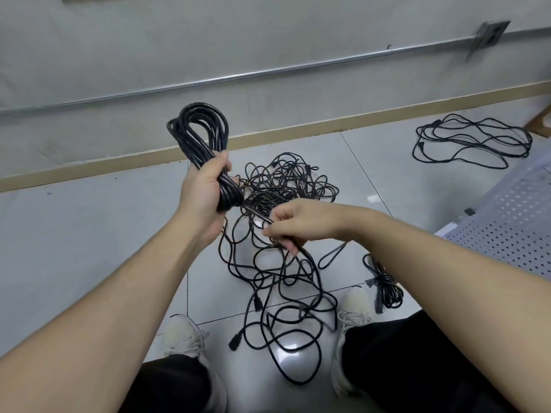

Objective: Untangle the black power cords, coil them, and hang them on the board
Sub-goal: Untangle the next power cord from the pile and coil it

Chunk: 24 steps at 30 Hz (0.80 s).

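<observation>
Up front, the left hand [202,189] grips a coiled cord [199,135] raised above the floor [74,234], while the right hand [298,225] pinches its trailing strand [256,214]. Below them, the tangled cords [283,234] lie on the tiles between the shoes [185,335].

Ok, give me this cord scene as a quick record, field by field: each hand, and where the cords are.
left hand: grips coiled cord, held up
right hand: pinches loose strand running from the coil
tangled pile: on floor tiles, between the feet
bundled cord: floor, by right shoe
loose cord: floor, far right near wall
board: not in view
</observation>
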Each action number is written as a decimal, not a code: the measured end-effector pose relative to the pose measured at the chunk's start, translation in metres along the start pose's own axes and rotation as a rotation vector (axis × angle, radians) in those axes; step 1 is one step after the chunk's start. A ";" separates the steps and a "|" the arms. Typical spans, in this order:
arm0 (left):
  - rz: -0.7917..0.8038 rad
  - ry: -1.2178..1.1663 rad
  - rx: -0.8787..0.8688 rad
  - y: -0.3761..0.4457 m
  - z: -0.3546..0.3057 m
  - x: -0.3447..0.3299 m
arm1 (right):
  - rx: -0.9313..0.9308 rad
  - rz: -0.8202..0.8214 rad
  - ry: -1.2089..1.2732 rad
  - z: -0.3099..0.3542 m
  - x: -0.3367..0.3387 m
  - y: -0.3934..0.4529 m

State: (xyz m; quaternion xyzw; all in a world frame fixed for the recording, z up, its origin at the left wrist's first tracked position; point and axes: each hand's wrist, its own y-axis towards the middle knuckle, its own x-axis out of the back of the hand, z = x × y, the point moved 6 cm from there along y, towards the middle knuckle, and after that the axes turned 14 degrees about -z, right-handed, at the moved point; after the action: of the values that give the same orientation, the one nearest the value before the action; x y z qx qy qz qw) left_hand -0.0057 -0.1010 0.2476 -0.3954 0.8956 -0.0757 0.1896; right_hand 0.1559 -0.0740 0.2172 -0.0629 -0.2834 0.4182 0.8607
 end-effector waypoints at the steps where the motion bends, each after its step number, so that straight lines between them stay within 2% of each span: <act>1: -0.041 0.032 -0.041 0.004 -0.002 0.004 | 0.001 0.008 -0.073 -0.002 0.003 -0.001; 4: -0.186 0.171 -0.200 0.011 -0.013 0.017 | -0.002 0.050 -0.219 -0.012 0.010 -0.006; 7: -0.255 0.405 -0.348 0.013 -0.021 0.024 | 0.048 -0.029 -0.190 -0.010 0.027 -0.005; 10: -0.193 0.743 -0.467 0.016 -0.019 0.024 | 0.087 -0.138 -0.226 -0.004 0.048 -0.004; 12: -0.096 1.026 -0.543 0.015 -0.011 0.020 | 0.146 -0.277 -0.319 -0.002 0.057 0.000; 14: 0.011 1.183 -0.550 0.008 0.000 0.013 | 0.187 -0.439 -0.324 -0.001 0.065 0.003; 16: 0.094 1.181 -0.486 0.002 0.012 0.009 | 0.207 -0.569 -0.218 0.003 0.072 0.002; 20: 0.124 0.912 -0.319 -0.008 0.018 -0.001 | 0.225 -0.820 0.037 0.010 0.090 -0.008; 22: 0.116 0.875 -0.319 -0.015 0.013 -0.008 | 0.184 -0.887 0.063 0.011 0.094 -0.010; 24: 0.197 0.866 -0.337 -0.025 0.012 -0.016 | 0.143 -0.884 0.102 0.011 0.093 -0.011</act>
State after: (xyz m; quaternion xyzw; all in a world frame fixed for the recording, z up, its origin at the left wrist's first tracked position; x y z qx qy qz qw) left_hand 0.0260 -0.1063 0.2483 -0.2658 0.9252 -0.0689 -0.2618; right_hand 0.2028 -0.0125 0.2707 0.1034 -0.2107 0.0250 0.9717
